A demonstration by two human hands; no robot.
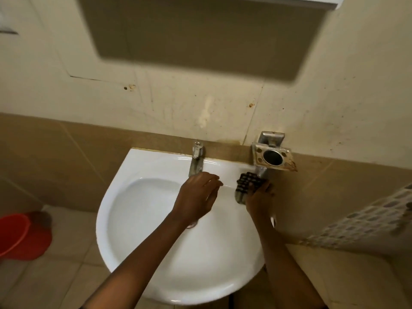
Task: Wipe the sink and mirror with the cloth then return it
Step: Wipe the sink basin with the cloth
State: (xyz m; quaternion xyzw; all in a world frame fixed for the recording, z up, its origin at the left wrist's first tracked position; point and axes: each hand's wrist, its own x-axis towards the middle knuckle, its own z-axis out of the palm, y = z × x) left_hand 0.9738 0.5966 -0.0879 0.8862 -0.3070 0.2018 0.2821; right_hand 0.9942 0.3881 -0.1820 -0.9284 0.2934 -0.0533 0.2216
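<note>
Cloth (pixel 246 186) on sink (pixel 142 219) rim, gripped by right hand (pixel 259 198) | left hand (pixel 197 195) spread, empty, over basin | red bucket (pixel 21 236) contents unclear

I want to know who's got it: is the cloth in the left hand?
No, the dark cloth is gripped by the right hand at the sink rim, while the left hand is empty.
</note>
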